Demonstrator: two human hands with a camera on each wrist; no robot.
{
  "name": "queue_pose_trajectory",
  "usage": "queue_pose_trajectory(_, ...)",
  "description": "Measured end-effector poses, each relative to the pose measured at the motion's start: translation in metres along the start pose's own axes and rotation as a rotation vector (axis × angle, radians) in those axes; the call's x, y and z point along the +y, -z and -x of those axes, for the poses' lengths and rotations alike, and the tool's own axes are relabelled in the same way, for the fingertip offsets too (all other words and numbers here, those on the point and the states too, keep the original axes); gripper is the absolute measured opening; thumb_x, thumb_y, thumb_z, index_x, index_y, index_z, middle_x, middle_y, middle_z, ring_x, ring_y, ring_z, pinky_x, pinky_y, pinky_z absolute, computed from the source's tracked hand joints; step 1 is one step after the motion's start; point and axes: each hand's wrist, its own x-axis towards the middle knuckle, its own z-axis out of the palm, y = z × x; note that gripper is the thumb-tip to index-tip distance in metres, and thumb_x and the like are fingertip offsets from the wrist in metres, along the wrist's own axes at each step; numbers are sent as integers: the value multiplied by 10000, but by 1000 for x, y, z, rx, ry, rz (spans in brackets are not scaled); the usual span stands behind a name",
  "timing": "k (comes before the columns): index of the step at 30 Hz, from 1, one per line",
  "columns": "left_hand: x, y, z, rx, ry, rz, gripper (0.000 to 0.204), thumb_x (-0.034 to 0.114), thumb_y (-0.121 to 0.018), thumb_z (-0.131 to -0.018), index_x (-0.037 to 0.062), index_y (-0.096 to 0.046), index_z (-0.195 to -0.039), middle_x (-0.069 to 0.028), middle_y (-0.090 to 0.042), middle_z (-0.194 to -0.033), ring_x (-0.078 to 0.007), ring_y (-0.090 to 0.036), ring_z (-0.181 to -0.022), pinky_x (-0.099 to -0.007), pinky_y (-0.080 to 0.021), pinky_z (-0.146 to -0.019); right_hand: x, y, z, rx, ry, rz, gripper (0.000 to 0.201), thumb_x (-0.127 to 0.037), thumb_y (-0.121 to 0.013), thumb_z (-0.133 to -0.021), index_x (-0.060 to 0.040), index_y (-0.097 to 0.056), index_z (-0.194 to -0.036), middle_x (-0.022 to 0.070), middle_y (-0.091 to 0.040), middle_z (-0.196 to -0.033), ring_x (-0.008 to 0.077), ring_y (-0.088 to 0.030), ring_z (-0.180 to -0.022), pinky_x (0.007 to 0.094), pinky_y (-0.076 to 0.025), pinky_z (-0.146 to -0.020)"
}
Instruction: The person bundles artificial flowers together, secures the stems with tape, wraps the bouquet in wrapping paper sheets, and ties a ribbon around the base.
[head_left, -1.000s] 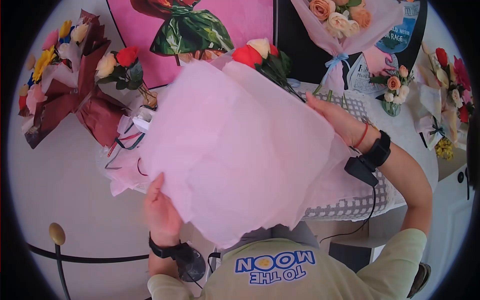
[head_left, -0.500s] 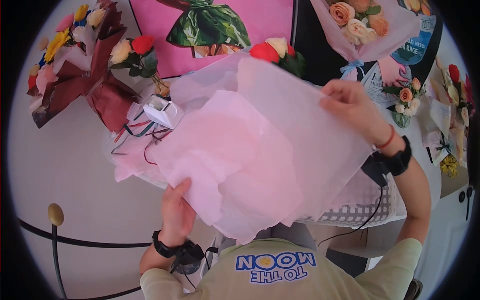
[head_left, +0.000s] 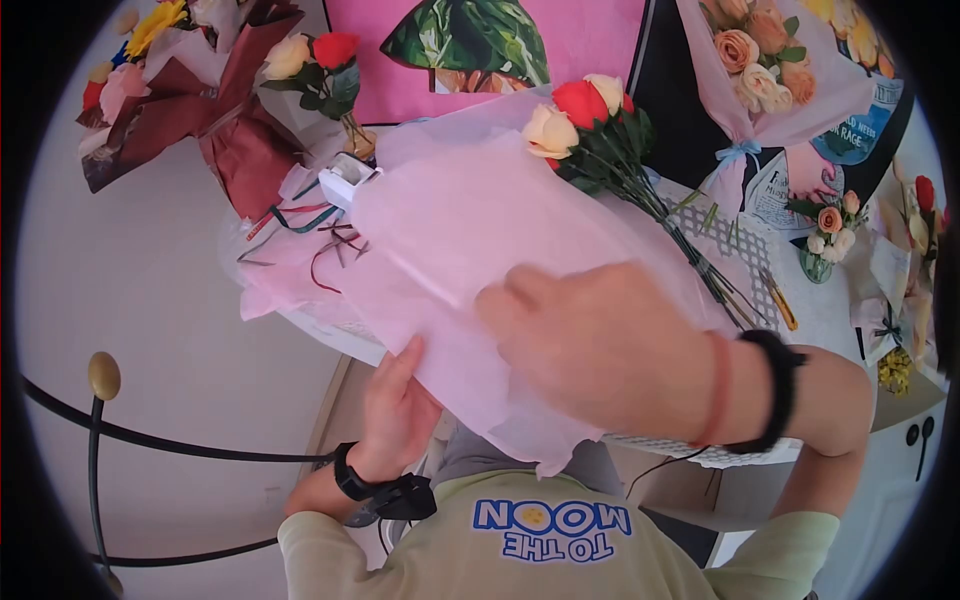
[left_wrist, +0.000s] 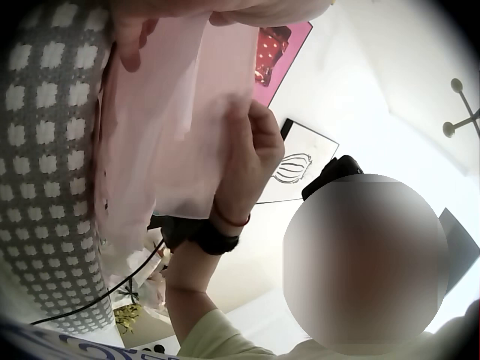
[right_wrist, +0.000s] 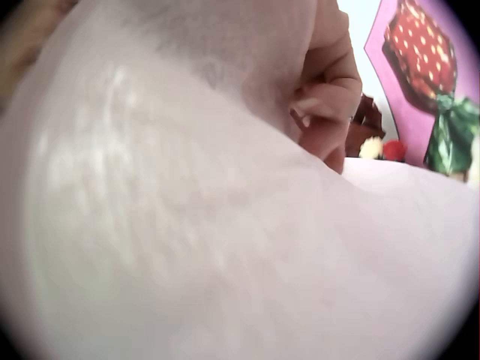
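Observation:
A sheet of pale pink wrapping paper (head_left: 450,220) spreads across the table's near side, its right part folded over toward the left. My right hand (head_left: 590,340) pinches the folded edge between thumb and curled fingers, above the middle of the sheet. That same right hand (left_wrist: 251,146) shows beside the paper in the left wrist view. At the near left edge, my left hand (head_left: 400,405) holds the paper with its thumb on top. Beyond the sheet lies a bunch of red and cream roses (head_left: 585,115), its long stems (head_left: 680,240) pointing to the near right.
A yellow cutter (head_left: 780,300) lies right of the stems on the grey-and-white checked cloth (head_left: 725,235). Left of the paper are a white dispenser (head_left: 347,180) and ribbons (head_left: 330,255). Wrapped bouquets stand around, one in maroon paper (head_left: 250,140), one in pink paper (head_left: 740,110).
My right hand has carried the paper's right edge leftward across the sheet, uncovering the rose bunch and its stems. My left hand stays at the near left edge. The view has shifted slightly.

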Motion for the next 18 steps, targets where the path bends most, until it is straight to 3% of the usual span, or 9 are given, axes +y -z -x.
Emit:
queue_pose_trajectory(2,-1,0,1,9,70,33,463,341,-339,-912,-10,-356,-1213,-122,-449,-1207,-225,-429,-1132,-368,-357,-924,-3,-33,-4,-29,21,-100,184,-96,-559,-645,-14,-481,-790,100,-510,-672,255,-560,-526,330,-442,-418)
queue_pose_trajectory(6,2,-4,2,-7,46,142,512,409,-310,-909,6,-345,-1222,-119,-457,-1191,-225,-432,-1125,-364,-355,-923,-18,-57,-6,-73,9,-227,206,-88,-563,-634,0,-477,-800,104,-504,-668,267,-553,-513,335,-447,-416)
queue_pose_trajectory(9,2,5,2,-45,122,106,520,421,-328,-903,26,-320,-1240,-120,-449,-1189,-217,-445,-1108,-356,-379,-899,-22,-53,-8,-133,-5,-292,182,-103,-574,-662,-15,-477,-789,98,-505,-669,267,-554,-525,336,-442,-419)
queue_pose_trajectory(12,6,4,2,-84,176,-2,471,343,-369,-906,31,-297,-1251,-120,-443,-1184,-215,-451,-1098,-355,-399,-885,-22,-55,-2,-170,14,-373,175,-156,-585,-709,-44,-497,-809,91,-506,-675,262,-550,-539,340,-439,-445)
queue_pose_trajectory(16,5,2,0,-42,82,55,426,172,-423,-881,10,-294,-1253,-125,-427,-1214,-227,-446,-1108,-366,-394,-908,-4,-41,9,-236,-62,-410,187,-206,-593,-733,-68,-527,-842,88,-528,-710,264,-552,-564,347,-440,-486)
queue_pose_trajectory(18,4,3,-1,-39,98,64,428,124,-432,-868,5,-291,-1254,-127,-426,-1220,-235,-443,-1112,-374,-382,-925,19,-37,13,-90,-134,-289,221,-239,-557,-734,-24,-534,-777,108,-541,-717,278,-567,-620,367,-457,-541)
